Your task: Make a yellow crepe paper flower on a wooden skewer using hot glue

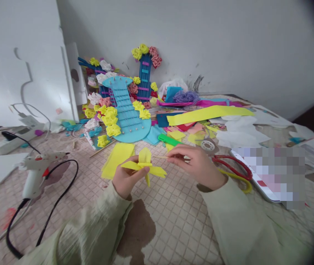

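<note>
My left hand (128,178) pinches a yellow crepe-paper flower (145,157) whose strips spread out in several directions. To its right, my right hand (191,163) is closed on a thin wooden stick (160,157), its tip pointing left toward the petals. A small gap shows between stick tip and flower. Under and behind my left hand lie flat yellow paper sheets (118,158). Just beyond my right hand is a green-handled tool (169,140), probably a cutter, partly hidden. Red-handled scissors (236,165) rest beside my right wrist.
A white glue gun (34,176) with a looping black cord stands at left. Behind are a light-blue paper guitar (131,121) with yellow flowers and a dark-blue one (145,77). A tape roll (209,145), a long yellow strip (212,114) and a tablet-like device (259,180) lie at right.
</note>
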### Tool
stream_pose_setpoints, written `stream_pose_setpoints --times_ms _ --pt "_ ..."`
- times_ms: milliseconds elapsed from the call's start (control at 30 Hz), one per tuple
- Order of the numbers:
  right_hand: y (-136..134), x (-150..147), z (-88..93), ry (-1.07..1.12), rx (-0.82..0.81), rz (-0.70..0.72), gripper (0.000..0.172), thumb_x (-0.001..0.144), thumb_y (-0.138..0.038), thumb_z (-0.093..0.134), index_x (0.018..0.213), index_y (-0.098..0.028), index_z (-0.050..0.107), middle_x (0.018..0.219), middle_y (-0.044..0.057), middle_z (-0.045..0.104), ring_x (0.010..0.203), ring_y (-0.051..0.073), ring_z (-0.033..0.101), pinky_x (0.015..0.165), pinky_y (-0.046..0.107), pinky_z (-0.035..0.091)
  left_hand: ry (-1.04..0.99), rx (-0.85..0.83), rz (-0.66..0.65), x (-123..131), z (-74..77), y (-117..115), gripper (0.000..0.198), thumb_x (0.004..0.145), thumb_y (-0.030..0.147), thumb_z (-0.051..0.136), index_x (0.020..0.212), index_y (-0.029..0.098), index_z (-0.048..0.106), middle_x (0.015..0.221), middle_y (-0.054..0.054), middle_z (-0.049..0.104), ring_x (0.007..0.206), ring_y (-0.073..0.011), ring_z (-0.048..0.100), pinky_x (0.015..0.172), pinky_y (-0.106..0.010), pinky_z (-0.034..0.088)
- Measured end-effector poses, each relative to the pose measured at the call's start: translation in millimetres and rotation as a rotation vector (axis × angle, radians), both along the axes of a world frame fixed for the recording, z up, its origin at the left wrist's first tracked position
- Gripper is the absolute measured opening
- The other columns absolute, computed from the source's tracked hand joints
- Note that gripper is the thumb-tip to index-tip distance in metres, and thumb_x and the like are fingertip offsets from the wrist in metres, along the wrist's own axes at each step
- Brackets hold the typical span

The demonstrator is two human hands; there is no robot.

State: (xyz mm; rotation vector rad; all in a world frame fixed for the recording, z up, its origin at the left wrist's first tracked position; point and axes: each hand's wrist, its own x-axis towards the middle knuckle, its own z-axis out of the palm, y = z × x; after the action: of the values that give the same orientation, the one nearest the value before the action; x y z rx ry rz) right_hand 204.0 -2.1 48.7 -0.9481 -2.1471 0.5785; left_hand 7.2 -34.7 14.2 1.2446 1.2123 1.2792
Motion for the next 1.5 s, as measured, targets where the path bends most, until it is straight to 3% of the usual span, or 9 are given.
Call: stream_pose_setpoints --times_ms 133,300,433,600,933,1300,1500 --pt "-6.1 -9.9 -4.2 0.025 -0.024 0.087 0.011 0.08 -0.021 0.053 0.08 -0.017 0.062 0.075 0.002 0.061 0.069 0.011 0.054 0.06 0.022 0.042 0.038 0.003 -0.125 4.3 3.5 -5.2 0.028 0.062 0.022 0.067 0.087 0.011 0.062 0.078 -0.006 0.065 0.07 -0.0157 0.059 0.063 -0.026 0.048" --pt "-7.7 -16.6 -14.9 0.031 -0.073 0.052 0.008 0.077 -0.022 0.056 0.078 -0.017 0.061 0.074 0.0 0.062 0.063 0.009 0.053 0.054 0.021 0.041 0.065 -0.043 -0.271 4.9 2.0 -9.3 0.035 0.066 0.024 0.064 0.098 0.012 0.06 0.079 -0.007 0.068 0.068 -0.0167 0.061 0.059 -0.023 0.047" --pt "-7.5 -16.3 -18.3 0.054 -0.123 0.027 0.009 0.075 -0.023 0.059 0.082 -0.017 0.06 0.075 0.0 0.063 0.062 0.008 0.053 0.054 0.019 0.042 0.018 -0.048 -0.23 3.0 -3.5 -8.8 0.031 0.069 0.029 0.061 0.096 0.013 0.063 0.082 -0.006 0.068 0.073 -0.0175 0.061 0.065 -0.024 0.046" --pt "-8.9 -17.0 -17.4 0.044 -0.115 0.06 0.013 0.076 -0.023 0.057 0.087 -0.017 0.061 0.079 0.001 0.062 0.064 0.009 0.054 0.055 0.02 0.043 0.007 -0.101 -0.136 3.3 -5.4 -7.2 0.026 0.07 0.031 0.061 0.088 0.014 0.067 0.073 -0.004 0.067 0.063 -0.0121 0.057 0.057 -0.018 0.043" --pt "-9.3 -18.3 -16.1 0.053 -0.037 0.16 0.017 0.079 -0.014 0.051 0.093 -0.016 0.061 0.083 0.004 0.06 0.077 0.012 0.055 0.066 0.024 0.045 0.079 -0.047 -0.191 3.4 0.4 -8.3 0.021 0.075 0.03 0.055 0.081 0.015 0.069 0.075 -0.004 0.068 0.064 -0.0116 0.057 0.058 -0.018 0.043" --pt "-12.3 -19.7 -23.6 0.021 0.215 0.15 0.02 0.082 -0.017 0.046 0.093 -0.019 0.063 0.087 0.005 0.059 0.077 0.013 0.056 0.066 0.027 0.047 0.032 -0.084 -0.062 11.9 8.2 -11.0 0.025 0.065 0.033 0.063 0.076 0.012 0.069 0.067 -0.007 0.07 0.06 -0.0167 0.062 0.056 -0.023 0.047" --pt "-15.6 -23.1 -20.9 0.073 0.134 0.12 0.018 0.081 -0.016 0.048 0.093 -0.018 0.061 0.085 0.005 0.06 0.074 0.012 0.056 0.064 0.025 0.047 0.086 -0.026 -0.072 12.4 8.1 -11.7 0.022 0.068 0.03 0.061 0.079 0.013 0.07 0.069 -0.006 0.07 0.06 -0.0154 0.062 0.054 -0.021 0.047"
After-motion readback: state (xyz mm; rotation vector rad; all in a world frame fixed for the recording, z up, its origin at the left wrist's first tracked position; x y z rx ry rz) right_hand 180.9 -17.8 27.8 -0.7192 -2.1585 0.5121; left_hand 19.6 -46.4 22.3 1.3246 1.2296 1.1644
